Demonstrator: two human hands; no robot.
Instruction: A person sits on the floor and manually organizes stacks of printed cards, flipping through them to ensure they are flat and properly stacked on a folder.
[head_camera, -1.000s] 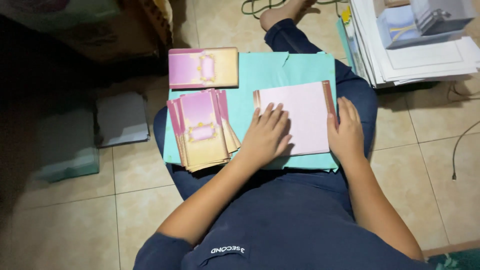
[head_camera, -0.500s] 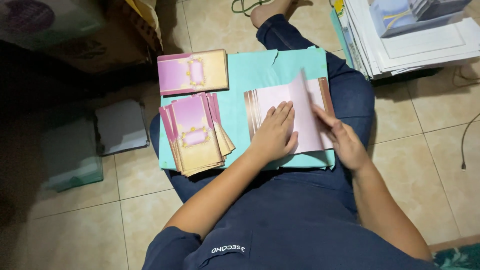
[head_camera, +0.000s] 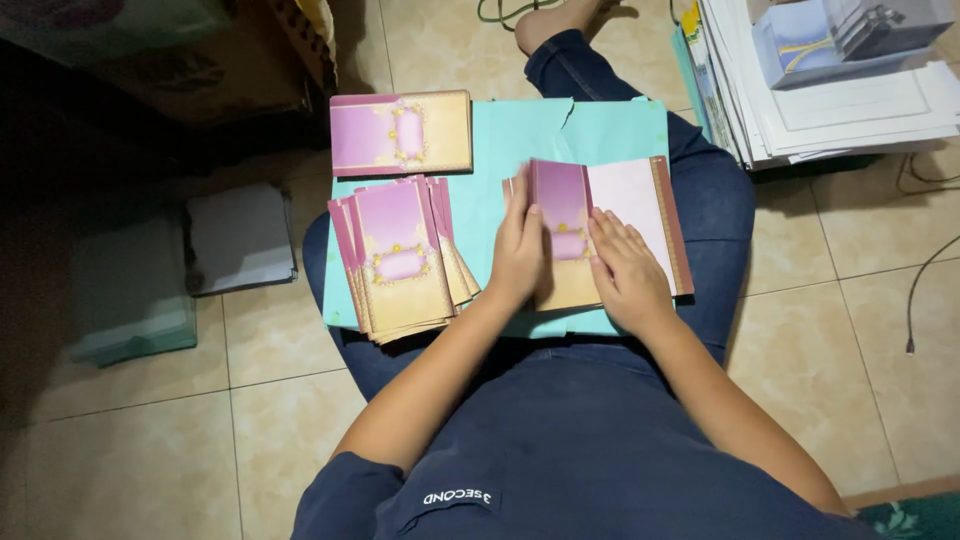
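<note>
From my feed, both hands are on a folded pink and gold card (head_camera: 600, 225) lying on the teal board (head_camera: 600, 125) across the lap. Left hand (head_camera: 520, 250) has fingers together pressing flat on the card's left flap, right hand (head_camera: 625, 270) fingers spread flat on its middle, neither gripping. A fanned card stack (head_camera: 400, 255) sits left of it, another card pile (head_camera: 400, 132) at far left

home floor workspace | beige tiled floor (head_camera: 150, 450) | stacked paper pile (head_camera: 850, 110)
</note>
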